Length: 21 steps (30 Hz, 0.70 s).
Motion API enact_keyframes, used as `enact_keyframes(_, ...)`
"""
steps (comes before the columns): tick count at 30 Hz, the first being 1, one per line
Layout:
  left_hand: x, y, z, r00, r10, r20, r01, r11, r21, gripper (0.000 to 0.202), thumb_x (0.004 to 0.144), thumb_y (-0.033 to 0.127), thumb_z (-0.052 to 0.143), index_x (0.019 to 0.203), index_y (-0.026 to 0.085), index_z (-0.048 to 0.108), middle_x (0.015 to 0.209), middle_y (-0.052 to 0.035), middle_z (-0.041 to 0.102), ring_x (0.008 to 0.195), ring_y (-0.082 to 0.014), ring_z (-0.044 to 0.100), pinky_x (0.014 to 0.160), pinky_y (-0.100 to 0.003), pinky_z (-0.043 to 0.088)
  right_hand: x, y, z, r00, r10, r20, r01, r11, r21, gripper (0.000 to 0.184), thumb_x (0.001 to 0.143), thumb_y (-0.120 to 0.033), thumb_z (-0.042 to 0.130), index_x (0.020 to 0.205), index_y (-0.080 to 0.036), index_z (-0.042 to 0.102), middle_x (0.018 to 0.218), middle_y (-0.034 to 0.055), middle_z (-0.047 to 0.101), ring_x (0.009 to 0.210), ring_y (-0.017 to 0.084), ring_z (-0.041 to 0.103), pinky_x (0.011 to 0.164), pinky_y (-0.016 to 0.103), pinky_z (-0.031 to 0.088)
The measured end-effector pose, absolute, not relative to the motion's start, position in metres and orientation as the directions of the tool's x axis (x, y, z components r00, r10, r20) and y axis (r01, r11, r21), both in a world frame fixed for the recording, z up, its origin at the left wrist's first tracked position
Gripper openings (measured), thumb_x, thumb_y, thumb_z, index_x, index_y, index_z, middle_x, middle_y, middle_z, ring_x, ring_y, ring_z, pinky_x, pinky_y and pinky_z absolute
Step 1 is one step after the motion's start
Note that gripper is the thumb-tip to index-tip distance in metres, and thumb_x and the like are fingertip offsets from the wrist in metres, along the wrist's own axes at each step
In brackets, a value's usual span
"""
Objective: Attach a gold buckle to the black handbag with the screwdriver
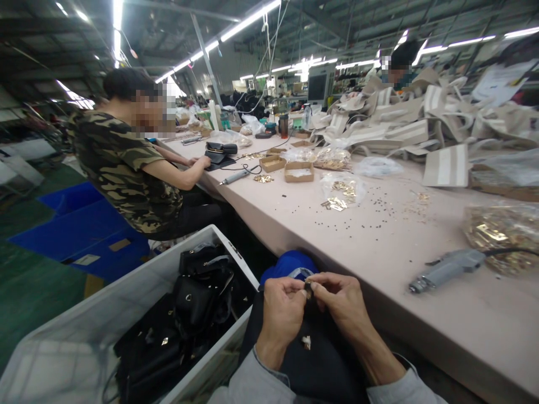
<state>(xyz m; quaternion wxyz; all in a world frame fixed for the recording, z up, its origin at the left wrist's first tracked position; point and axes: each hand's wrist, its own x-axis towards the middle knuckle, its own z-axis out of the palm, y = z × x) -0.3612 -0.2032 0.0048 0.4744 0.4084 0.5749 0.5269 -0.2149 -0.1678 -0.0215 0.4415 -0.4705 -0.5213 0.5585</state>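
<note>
Left hand (281, 300) and right hand (342, 296) meet at the lower centre of the frame, thumbs and forefingers almost closed around a small dark piece (309, 289) with a glint of gold. From where I stand, both seem to pinch it, though fingertips cover most of it. It sits above a black item (328, 359) spread over the lap, in front of the table (404, 247). On that black item, below the hands, lies a shiny gold fitting (306, 342).

I'd judge this a stage of close fingertip work, adjusting the little piece by feel; the grey power screwdriver (448, 272) lies untouched on the table at lower right. The next move probably calls for one steady pinch while the other hand turns or presses.

What shows of the piece looks taller than wide, so its long axis seems to run up and down the frame; which end is its front I can't tell. The gold fitting lies roughly the same way. By contrast, the screwdriver lies slantwise, its tip towards the lower left.

At lower left, a white crate (126, 297) beside the lap holds black bags (200, 300).
</note>
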Motion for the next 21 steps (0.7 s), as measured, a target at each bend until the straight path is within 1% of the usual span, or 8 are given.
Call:
enact_keyframes(2,-0.359,-0.204,0.001,-0.242,0.967,-0.085,-0.012,0.085,0.996,0.013,0.075,0.019,0.071,0.074,0.011,0.08,0.064,-0.0086,0.075,0.057,-0.0192,0.068,0.054,-0.024,0.049,-0.215,-0.167,-0.022,-0.199,0.978,-0.059,-0.018,-0.064,-0.998,0.032,0.079,-0.04,0.08,0.092,-0.011,0.081,0.061,0.0038,0.067,0.049,0.013,0.053,0.048,0.024,0.039)
enact_keyframes(6,-0.358,-0.205,-0.007,-0.258,0.963,-0.072,-0.025,0.068,0.997,0.014,0.076,0.019,0.071,0.08,0.011,0.082,0.07,-0.0101,0.077,0.065,-0.0224,0.073,0.061,-0.026,0.054,-0.215,-0.167,-0.023,-0.236,0.971,-0.046,-0.089,-0.069,-0.994,0.03,0.074,-0.037,0.085,0.09,-0.012,0.081,0.065,0.003,0.066,0.054,0.012,0.052,0.052,0.024,0.041)
enact_keyframes(9,-0.362,-0.204,-0.009,-0.235,0.969,-0.078,-0.033,0.072,0.997,0.014,0.074,0.019,0.073,0.081,0.011,0.082,0.066,-0.0088,0.075,0.064,-0.0219,0.072,0.057,-0.025,0.053,-0.215,-0.168,-0.026,-0.244,0.969,-0.051,-0.108,-0.079,-0.991,0.031,0.073,-0.036,0.086,0.092,-0.012,0.081,0.066,0.0026,0.066,0.056,0.012,0.052,0.053,0.024,0.041)
enact_keyframes(11,-0.366,-0.203,-0.008,-0.191,0.977,-0.1,-0.035,0.095,0.995,0.014,0.071,0.017,0.074,0.081,0.011,0.082,0.064,-0.0076,0.074,0.059,-0.0198,0.069,0.052,-0.023,0.049,-0.215,-0.168,-0.028,-0.238,0.969,-0.064,-0.104,-0.091,-0.99,0.032,0.073,-0.036,0.086,0.094,-0.012,0.081,0.065,0.0022,0.066,0.054,0.012,0.051,0.052,0.024,0.04)
enact_keyframes(13,-0.369,-0.202,-0.006,-0.152,0.981,-0.122,-0.042,0.117,0.992,0.016,0.069,0.014,0.072,0.081,0.01,0.082,0.066,-0.0076,0.075,0.056,-0.0171,0.066,0.051,-0.021,0.045,-0.215,-0.167,-0.029,-0.228,0.971,-0.075,-0.099,-0.099,-0.99,0.033,0.072,-0.036,0.086,0.095,-0.012,0.081,0.064,0.002,0.065,0.054,0.012,0.05,0.052,0.025,0.039)
enact_keyframes(16,-0.369,-0.201,-0.002,-0.109,0.985,-0.134,-0.01,0.134,0.991,0.03,0.064,0.006,0.064,0.088,0.009,0.082,0.077,-0.0091,0.079,0.059,-0.0149,0.066,0.052,-0.02,0.044,-0.214,-0.165,-0.026,-0.202,0.976,-0.088,-0.089,-0.108,-0.99,0.035,0.071,-0.038,0.085,0.094,-0.013,0.081,0.064,0.002,0.066,0.053,0.013,0.051,0.051,0.025,0.04)
enact_keyframes(18,-0.369,-0.201,0.0,-0.119,0.984,-0.132,0.018,0.135,0.991,0.038,0.061,0.003,0.06,0.091,0.009,0.082,0.081,-0.0095,0.079,0.062,-0.0155,0.068,0.055,-0.02,0.046,-0.213,-0.164,-0.025,-0.191,0.978,-0.084,-0.079,-0.101,-0.992,0.036,0.072,-0.04,0.085,0.094,-0.012,0.082,0.064,0.0022,0.066,0.053,0.013,0.051,0.051,0.025,0.041)
enact_keyframes(21,-0.368,-0.202,0.002,-0.14,0.983,-0.121,-0.016,0.12,0.993,0.035,0.062,0.004,0.059,0.087,0.009,0.082,0.074,-0.008,0.077,0.063,-0.0164,0.069,0.058,-0.021,0.049,-0.213,-0.164,-0.026,-0.197,0.978,-0.063,-0.077,-0.08,-0.994,0.037,0.075,-0.042,0.085,0.098,-0.012,0.082,0.066,0.003,0.067,0.055,0.013,0.052,0.051,0.025,0.041)
